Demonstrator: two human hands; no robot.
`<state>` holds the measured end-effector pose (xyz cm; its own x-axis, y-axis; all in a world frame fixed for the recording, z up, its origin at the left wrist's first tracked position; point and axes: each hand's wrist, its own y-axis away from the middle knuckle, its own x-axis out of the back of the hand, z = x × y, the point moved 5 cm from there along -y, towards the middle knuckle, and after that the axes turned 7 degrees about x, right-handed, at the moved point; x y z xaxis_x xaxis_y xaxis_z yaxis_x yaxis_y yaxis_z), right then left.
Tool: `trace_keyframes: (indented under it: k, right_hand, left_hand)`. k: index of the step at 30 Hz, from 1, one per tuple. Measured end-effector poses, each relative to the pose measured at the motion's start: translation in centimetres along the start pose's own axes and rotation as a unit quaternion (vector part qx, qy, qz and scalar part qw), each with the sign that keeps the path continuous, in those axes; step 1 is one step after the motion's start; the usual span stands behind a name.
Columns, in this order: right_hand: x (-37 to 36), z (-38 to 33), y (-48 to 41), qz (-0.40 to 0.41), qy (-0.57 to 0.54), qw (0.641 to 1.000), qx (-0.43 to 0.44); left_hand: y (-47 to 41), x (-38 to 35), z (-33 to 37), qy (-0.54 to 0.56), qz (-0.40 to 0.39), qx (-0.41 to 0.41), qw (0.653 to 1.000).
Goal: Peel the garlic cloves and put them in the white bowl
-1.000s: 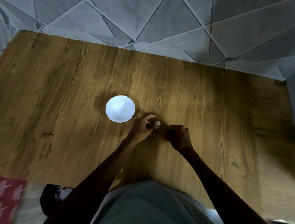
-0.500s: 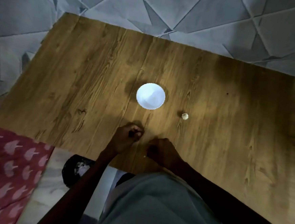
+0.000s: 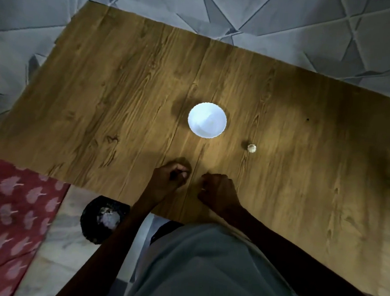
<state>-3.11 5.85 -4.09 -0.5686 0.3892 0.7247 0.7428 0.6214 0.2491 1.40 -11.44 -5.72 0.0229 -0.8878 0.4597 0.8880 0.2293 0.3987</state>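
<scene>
Head view.
- White bowl [image 3: 207,120]: upright on wooden table [image 3: 104,98]; contents not discernible.
- Garlic clove [image 3: 251,148]: on table, near the bowl, to its right and toward the person; untouched.
- Left hand [image 3: 170,181]: nearer the person than the bowl, fingers curled; contents cannot be told.
- Right hand [image 3: 216,191]: just beside the left, curled likewise; contents cannot be told.
- Black bin [image 3: 103,217]: on floor, off the table's near edge.

A loose pale grey garment [image 3: 207,272] covers the person's front; left arm [image 3: 112,239] and right arm [image 3: 293,246] are bare as far as seen
</scene>
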Motion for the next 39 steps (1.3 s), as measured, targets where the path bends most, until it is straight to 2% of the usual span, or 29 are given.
trace_keyframes:
  k: [4, 7, 9, 11, 14, 27, 32, 34, 35, 37, 39]
  right_hand:
    - [4.4, 3.3, 0.8, 0.128, -0.151, 0.975, -0.1]
    - [6.5, 6.0, 2.4, 0.165, -0.228, 0.947, -0.152]
    - [7.4, 7.0, 3.5, 0.176, -0.21, 0.949, -0.155]
    - [7.7, 7.6, 4.3, 0.178, -0.152, 0.96, -0.154]
    - [7.9, 7.9, 4.9, 0.174, -0.072, 0.969, -0.162]
    - [6.8, 7.9, 4.3, 0.169, 0.05, 0.972, -0.155]
    - [6.9, 7.9, 3.8, 0.144, 0.084, 0.971, -0.169]
    - [7.2, 8.6, 4.1, 0.169, 0.011, 0.969, -0.18]
    - [7.4, 8.9, 4.4, 0.18, -0.069, 0.963, -0.185]
    - [7.7, 9.0, 5.4, 0.2, -0.251, 0.927, -0.194]
    - [7.7, 8.7, 6.1, 0.209, -0.353, 0.891, -0.192]
  left_hand:
    - [-1.4, -1.9, 2.0, 0.001, -0.034, -0.01, 0.999]
    - [-1.9, -3.9, 4.3, -0.028, -0.036, -0.061, 0.997]
    - [-2.2, -5.3, 5.6, -0.088, -0.023, -0.118, 0.989]
    - [-2.3, -6.4, 6.5, -0.193, -0.003, -0.18, 0.964]
    - [-2.3, -7.6, 6.7, -0.287, 0.0, -0.209, 0.935]
    - [-2.2, -8.3, 7.2, -0.301, -0.01, -0.184, 0.936]
    - [-2.3, -8.8, 7.1, -0.308, -0.008, -0.16, 0.938]
    - [-2.3, -9.1, 7.6, -0.242, -0.031, -0.153, 0.958]
    - [-2.2, -9.2, 8.2, -0.176, -0.054, -0.131, 0.974]
    - [-1.7, -9.7, 9.4, -0.044, -0.121, -0.062, 0.99]
    - [-1.4, -10.2, 10.1, 0.033, -0.154, -0.02, 0.987]
